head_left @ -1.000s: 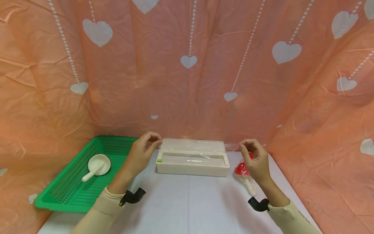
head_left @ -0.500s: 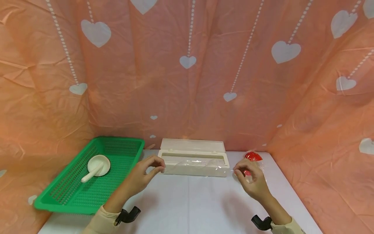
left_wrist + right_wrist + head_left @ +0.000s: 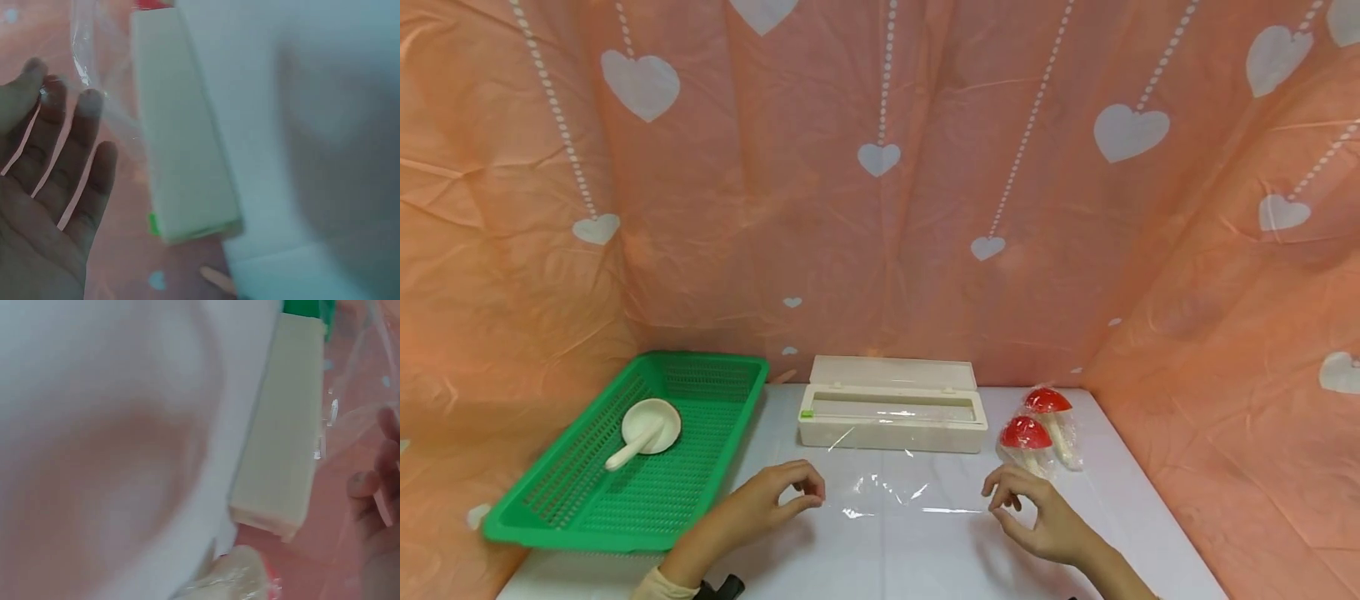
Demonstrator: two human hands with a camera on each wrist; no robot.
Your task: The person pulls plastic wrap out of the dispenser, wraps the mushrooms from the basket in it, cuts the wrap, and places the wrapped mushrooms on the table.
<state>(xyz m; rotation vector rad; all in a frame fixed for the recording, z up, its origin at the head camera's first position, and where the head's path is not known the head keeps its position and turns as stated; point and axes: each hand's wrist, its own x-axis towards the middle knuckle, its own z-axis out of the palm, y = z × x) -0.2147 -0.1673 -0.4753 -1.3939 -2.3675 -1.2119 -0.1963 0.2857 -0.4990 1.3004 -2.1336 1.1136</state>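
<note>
A sheet of clear cling film (image 3: 887, 492) stretches between my two hands above the white table, in front of the wrap dispenser. My left hand (image 3: 767, 504) pinches its left end between thumb and fingers. On the other side my right hand (image 3: 1041, 517) pinches the right end. The cream cling film dispenser (image 3: 891, 437) stands behind the film with its lid (image 3: 893, 372) raised. In the left wrist view, film (image 3: 81, 50) hangs from the thumb and index finger. The right wrist view shows film (image 3: 353, 419) beside the fingers; the thumb is out of sight there.
Two red-capped toy mushrooms (image 3: 1024, 435) in clear film lie right of the dispenser, behind my right hand. A green basket (image 3: 602, 537) at the left holds a white mushroom-shaped piece (image 3: 647, 433) with its stalk up. An orange heart-patterned cloth (image 3: 925, 275) walls the table.
Both hands have come from behind the dispenser, over it and toward me, drawing the film along. The film now spreads in front of the dispenser, and both wrapped mushrooms show fully.
</note>
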